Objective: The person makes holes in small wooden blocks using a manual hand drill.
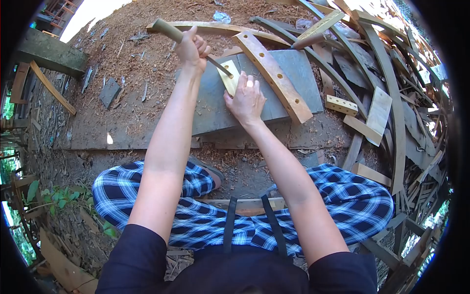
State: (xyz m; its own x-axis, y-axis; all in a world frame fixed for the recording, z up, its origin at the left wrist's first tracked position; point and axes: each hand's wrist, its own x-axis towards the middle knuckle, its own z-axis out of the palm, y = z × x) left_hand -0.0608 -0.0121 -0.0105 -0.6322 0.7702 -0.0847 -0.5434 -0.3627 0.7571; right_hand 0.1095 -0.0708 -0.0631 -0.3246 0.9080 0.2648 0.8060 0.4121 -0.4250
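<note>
My left hand (192, 48) is wrapped round a long tool with a thick wooden handle (168, 30) and a thin metal shaft (215, 63). The shaft's tip meets a small pale wooden block (228, 73), at a hole in it. My right hand (247, 98) grips the lower right side of that block. Beneath the block is a flat grey slab (210, 110). Just right of my right hand, a thick wooden bar (274, 73) with a row of several holes lies slantwise across the slab.
Reddish wood chips (122, 63) cover the ground ahead. Curved wooden strips (382, 73) and scraps pile up on the right, near a small drilled block (341, 105). A concrete beam (54, 51) stands at left. My crossed legs (342, 206) are below.
</note>
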